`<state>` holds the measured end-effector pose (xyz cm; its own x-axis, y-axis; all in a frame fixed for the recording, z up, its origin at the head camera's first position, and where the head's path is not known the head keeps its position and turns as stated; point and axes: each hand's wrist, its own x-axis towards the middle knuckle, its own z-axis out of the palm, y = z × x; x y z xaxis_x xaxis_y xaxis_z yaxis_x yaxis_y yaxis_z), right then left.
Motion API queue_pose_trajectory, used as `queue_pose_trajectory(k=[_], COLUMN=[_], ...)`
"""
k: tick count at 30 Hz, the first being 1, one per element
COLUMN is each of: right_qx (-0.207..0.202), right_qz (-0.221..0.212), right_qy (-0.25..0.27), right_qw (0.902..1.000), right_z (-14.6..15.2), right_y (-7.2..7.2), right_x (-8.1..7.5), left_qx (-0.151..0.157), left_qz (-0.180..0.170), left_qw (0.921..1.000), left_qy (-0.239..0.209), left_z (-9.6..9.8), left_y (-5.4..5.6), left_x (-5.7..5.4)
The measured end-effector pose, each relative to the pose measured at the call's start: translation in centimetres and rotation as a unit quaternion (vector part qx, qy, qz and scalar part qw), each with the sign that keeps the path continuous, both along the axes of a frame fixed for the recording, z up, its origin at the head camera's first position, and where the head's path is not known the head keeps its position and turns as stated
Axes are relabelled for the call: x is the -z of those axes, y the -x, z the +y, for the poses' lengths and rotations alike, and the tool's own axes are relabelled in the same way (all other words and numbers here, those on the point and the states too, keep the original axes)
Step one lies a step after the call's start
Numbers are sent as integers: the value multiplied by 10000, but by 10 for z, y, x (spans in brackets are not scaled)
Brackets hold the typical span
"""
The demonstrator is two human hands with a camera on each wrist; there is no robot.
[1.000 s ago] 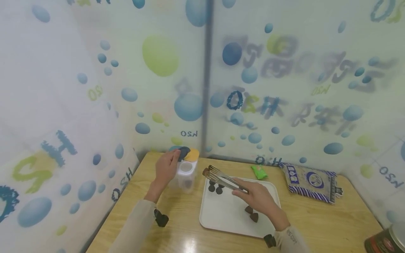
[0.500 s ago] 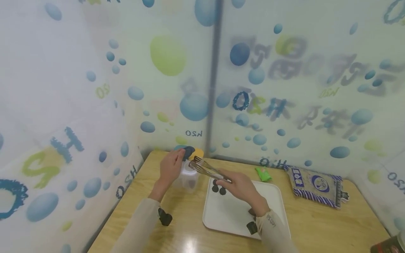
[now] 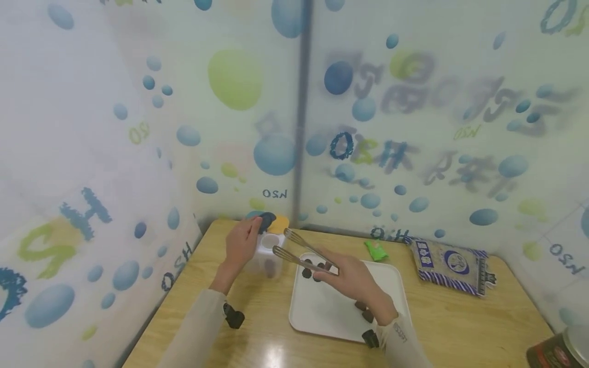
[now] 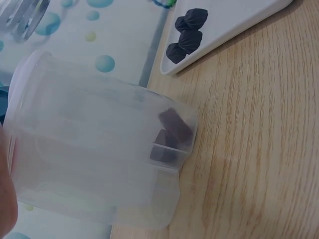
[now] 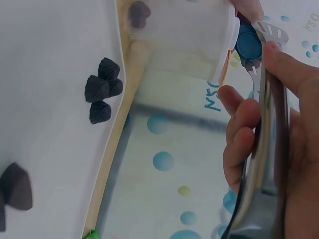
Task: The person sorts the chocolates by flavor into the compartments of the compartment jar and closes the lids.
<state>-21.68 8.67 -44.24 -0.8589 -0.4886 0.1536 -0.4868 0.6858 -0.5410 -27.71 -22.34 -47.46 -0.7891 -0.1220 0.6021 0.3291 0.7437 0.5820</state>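
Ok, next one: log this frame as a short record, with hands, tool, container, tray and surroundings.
left hand: left hand holds the raised dark blue lid
right hand: right hand grips metal tongs
tongs: tips apart, nothing between them, near the container's opening
container: translucent container, dark brown pieces at the bottom
tray: white tray bearing four black pieces clustered, brown pieces apart
surroundings: green packet, printed bag, can partly in view

From the head, well back, the left hand and right hand are viewed forward and down. From both wrists, close up and tipped sideways, the container at the left hand and the tray below the right are shared.
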Motion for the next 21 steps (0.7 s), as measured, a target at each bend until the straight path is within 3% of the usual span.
queue_pose_trajectory(k=[7, 18, 21], right_qx=[462, 531, 667], right_qz=[-245, -270, -337], right_qy=[-251, 189, 107], right_qw=[9983, 9980, 9971], right_z=[28, 79, 93], right_y=[-20, -39, -44], right_x=[10, 29, 33], left_qx=[-64, -40, -44], left_qz=[-36, 81, 45], left_qw=[10000, 10000, 10000], left_qy=[-52, -32, 20], left_z=[-1, 0, 0], left_y=[-3, 1, 4], left_x=[-1, -4, -5])
